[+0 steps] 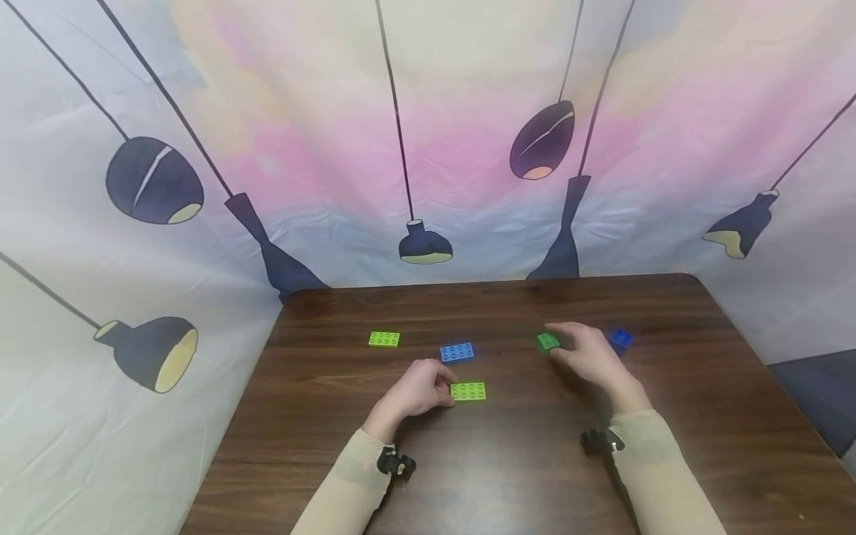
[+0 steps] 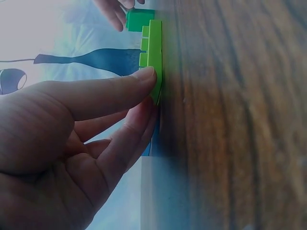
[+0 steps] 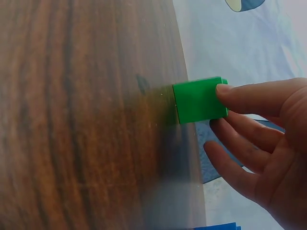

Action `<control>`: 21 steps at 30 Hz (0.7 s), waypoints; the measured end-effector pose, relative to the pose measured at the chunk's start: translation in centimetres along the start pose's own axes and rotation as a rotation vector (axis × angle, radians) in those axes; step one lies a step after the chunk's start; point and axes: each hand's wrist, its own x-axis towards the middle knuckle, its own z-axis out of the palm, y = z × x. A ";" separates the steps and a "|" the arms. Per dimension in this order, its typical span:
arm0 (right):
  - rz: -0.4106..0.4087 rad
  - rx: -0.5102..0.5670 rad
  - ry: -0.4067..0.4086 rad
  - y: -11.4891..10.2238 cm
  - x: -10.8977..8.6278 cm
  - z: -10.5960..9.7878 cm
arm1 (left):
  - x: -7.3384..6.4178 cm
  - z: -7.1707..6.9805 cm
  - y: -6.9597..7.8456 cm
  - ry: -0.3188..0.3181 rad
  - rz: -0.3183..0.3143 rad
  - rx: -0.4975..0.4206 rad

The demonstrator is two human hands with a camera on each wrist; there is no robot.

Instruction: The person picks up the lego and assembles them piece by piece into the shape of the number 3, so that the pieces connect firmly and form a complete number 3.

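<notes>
My left hand (image 1: 417,388) pinches the left end of a flat lime-green toy brick (image 1: 469,391) between thumb and fingers. In the left wrist view this lime brick (image 2: 154,45) lies low along the tabletop, its studs facing up from the wood. Farther right, my right hand (image 1: 591,357) grips a taller, darker green toy brick (image 1: 548,341) by its upper part. Thumb and a finger are on opposite sides of this green brick (image 3: 199,100) in the right wrist view, its base at the table surface. The other fingers spread loosely beside it.
A light blue brick (image 1: 457,352) lies just beyond my left hand. Another flat lime brick (image 1: 384,339) sits farther back on the left. A dark blue brick (image 1: 620,339) stands right behind my right hand. The brown wooden table (image 1: 321,416) meets a printed cloth backdrop (image 1: 321,148).
</notes>
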 end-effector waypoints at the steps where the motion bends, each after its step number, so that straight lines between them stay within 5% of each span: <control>1: 0.000 -0.004 0.002 0.0 0.0 0.0 | 0.0 0.0 0.0 0.002 0.000 -0.004; 21: 0.148 0.042 -0.093 0.2 0.0 0.3 | 0.0 0.0 -0.1 0.018 -0.014 -0.016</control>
